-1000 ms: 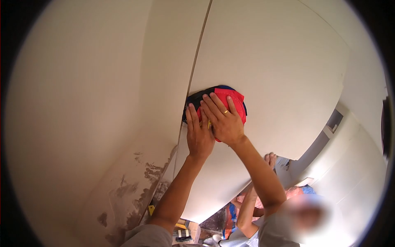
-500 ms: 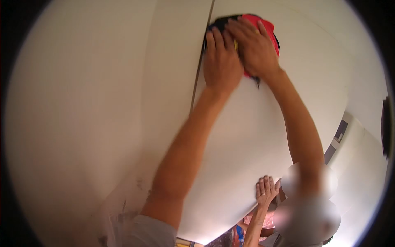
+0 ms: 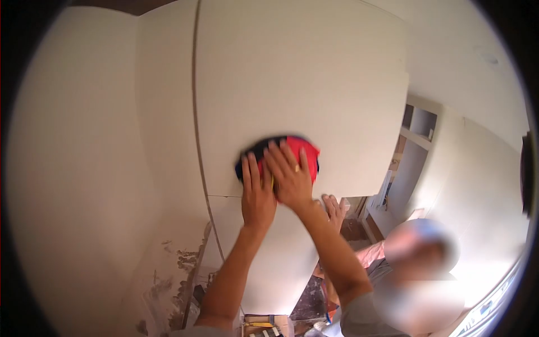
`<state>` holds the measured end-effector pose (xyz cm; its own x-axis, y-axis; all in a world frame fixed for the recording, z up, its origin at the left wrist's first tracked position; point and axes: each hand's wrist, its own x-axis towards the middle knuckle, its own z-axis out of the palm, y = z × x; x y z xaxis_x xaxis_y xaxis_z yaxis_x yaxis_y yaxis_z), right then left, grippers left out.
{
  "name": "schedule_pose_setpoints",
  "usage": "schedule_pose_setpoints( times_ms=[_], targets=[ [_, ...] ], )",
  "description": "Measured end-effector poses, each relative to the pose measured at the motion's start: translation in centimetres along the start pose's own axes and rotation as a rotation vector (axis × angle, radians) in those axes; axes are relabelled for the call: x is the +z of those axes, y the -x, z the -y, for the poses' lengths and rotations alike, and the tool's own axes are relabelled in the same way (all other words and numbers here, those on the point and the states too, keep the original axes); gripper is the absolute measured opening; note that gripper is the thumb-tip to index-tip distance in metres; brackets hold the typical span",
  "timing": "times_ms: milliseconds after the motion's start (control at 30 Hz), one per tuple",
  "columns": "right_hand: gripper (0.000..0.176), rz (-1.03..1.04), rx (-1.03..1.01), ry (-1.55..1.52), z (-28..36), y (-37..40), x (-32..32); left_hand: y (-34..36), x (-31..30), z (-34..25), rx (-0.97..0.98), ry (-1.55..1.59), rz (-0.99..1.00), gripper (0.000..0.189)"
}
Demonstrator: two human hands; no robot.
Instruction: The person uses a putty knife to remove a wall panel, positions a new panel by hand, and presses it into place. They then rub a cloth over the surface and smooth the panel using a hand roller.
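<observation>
A bunched red and black cloth (image 3: 310, 153), perhaps a garment, is pressed against a tall off-white cabinet panel (image 3: 297, 78). My left hand (image 3: 257, 194) lies on the dark left part of the cloth, fingers stretched upward. My right hand (image 3: 290, 178), with a ring on one finger, rests flat over the middle and red side, fingers spread. A strip of yellow shows between the two hands. Much of the cloth is hidden beneath my palms.
To the lower right a co-worker in grey (image 3: 359, 314) stands close; a hand (image 3: 335, 209) touches the panel edge. A dark gap (image 3: 196, 106) runs along the panel's left side. Below are an open box (image 3: 281, 323) and rough plaster (image 3: 188, 261). Shelving (image 3: 418, 126) stands right.
Both my hands and the cloth have come down from high on the panel to a lower spot. My view has shifted too, showing more of the panel, floor and shelving.
</observation>
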<state>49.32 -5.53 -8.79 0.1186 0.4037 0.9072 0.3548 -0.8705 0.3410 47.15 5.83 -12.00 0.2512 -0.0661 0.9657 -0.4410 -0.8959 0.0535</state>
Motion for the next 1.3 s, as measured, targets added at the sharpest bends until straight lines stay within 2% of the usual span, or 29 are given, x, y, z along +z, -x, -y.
schedule_pose_setpoints(
  times_ms=[33, 67, 133, 200, 267, 300, 333, 367, 400, 433, 467, 500, 600, 633, 767, 833, 933, 1000, 1033, 1167, 1233, 1267, 1300],
  targets=[
    [0.050, -0.071, 0.048, -0.003, 0.9, 1.8, -0.7, 1.5, -0.3, -0.7, 0.009, 0.004, 0.044, 0.055],
    [0.050, -0.053, 0.075, -0.002, 1.0, 2.6, -0.5, 2.1, 0.0, -0.8, 0.008, 0.011, 0.058, 0.056],
    [0.049, -0.050, 0.094, 0.017, -0.5, 0.6, -0.2, -0.6, 0.9, -1.0, 0.006, 0.027, 0.035, 0.058],
    [0.048, -0.136, 0.083, 0.069, -3.7, -4.8, -1.3, -7.0, 0.5, -1.4, 0.084, 0.081, -0.094, 0.062],
    [0.045, -0.332, 0.072, -0.002, -7.9, -11.6, -2.5, -15.4, 0.7, -1.5, 0.247, 0.076, -0.241, 0.057],
    [0.046, -0.435, 0.042, 0.049, -10.0, -15.0, -2.9, -20.0, 1.1, -1.2, 0.340, 0.007, -0.348, 0.049],
    [0.047, -0.504, 0.006, 0.115, -12.4, -18.5, -2.9, -24.6, 1.1, -0.9, 0.403, -0.026, -0.387, 0.055],
    [0.048, -0.513, -0.008, 0.148, -13.9, -21.5, -3.9, -29.9, 0.8, -0.2, 0.484, -0.010, -0.398, 0.053],
    [0.046, -0.372, 0.055, 0.310, -14.5, -23.8, -5.2, -33.1, 0.5, 0.0, 0.556, 0.017, -0.384, 0.052],
    [0.046, -0.365, 0.064, 0.345, -15.1, -25.2, -5.5, -34.0, -0.9, -1.5, 0.464, -0.078, -0.320, 0.048],
    [0.046, -0.380, 0.062, 0.337, -15.2, -25.0, -5.2, -34.1, -2.0, -2.5, 0.369, -0.188, -0.267, 0.046],
    [0.047, -0.406, 0.054, 0.310, -14.8, -24.2, -4.7, -32.4, -1.3, -2.2, 0.357, -0.152, -0.286, 0.046],
    [0.047, -0.410, 0.075, 0.205, -11.6, -16.7, -2.3, -23.3, 0.8, -1.9, 0.337, -0.089, -0.381, 0.045],
    [0.047, -0.381, 0.105, 0.165, -9.8, -13.1, -1.6, -19.2, 0.7, -1.4, 0.367, -0.022, -0.283, 0.047],
    [0.049, -0.065, 0.275, 0.045, -0.3, 3.0, -0.8, -0.5, 0.7, -1.7, 0.171, 0.040, 0.114, 0.047],
    [0.051, -0.023, 0.284, 0.105, 2.3, 5.8, -0.1, 3.5, 1.3, -0.6, 0.116, 0.084, 0.194, 0.052],
    [0.052, -0.096, 0.294, 0.092, 1.4, 2.8, -0.3, -0.3, 0.2, -0.5, 0.197, -0.060, 0.097, 0.046],
    [0.050, -0.192, 0.253, 0.100, -1.0, -1.8, -0.4, -5.5, 0.0, -0.5, 0.226, 0.030, 0.038, 0.051],
    [0.048, -0.205, 0.214, 0.147, -2.7, -4.1, -0.6, -8.4, -0.2, -0.7, 0.259, -0.008, -0.033, 0.048],
    [0.045, -0.482, 0.098, 0.233, -8.4, -13.7, -1.1, -20.0, 0.4, -0.7, 0.390, -0.108, -0.306, 0.042],
    [0.049, -0.549, 0.090, 0.237, -10.2, -18.0, -1.6, -25.3, -0.2, -0.1, 0.473, -0.073, -0.321, 0.039],
    [0.051, -0.585, 0.086, 0.241, -11.0, -19.9, -2.0, -27.6, -1.5, -0.2, 0.463, -0.132, -0.216, 0.046],
    [0.052, -0.600, 0.105, 0.214, -11.6, -21.4, -2.4, -29.7, -1.7, 0.2, 0.509, -0.122, -0.226, 0.046]
  ],
)
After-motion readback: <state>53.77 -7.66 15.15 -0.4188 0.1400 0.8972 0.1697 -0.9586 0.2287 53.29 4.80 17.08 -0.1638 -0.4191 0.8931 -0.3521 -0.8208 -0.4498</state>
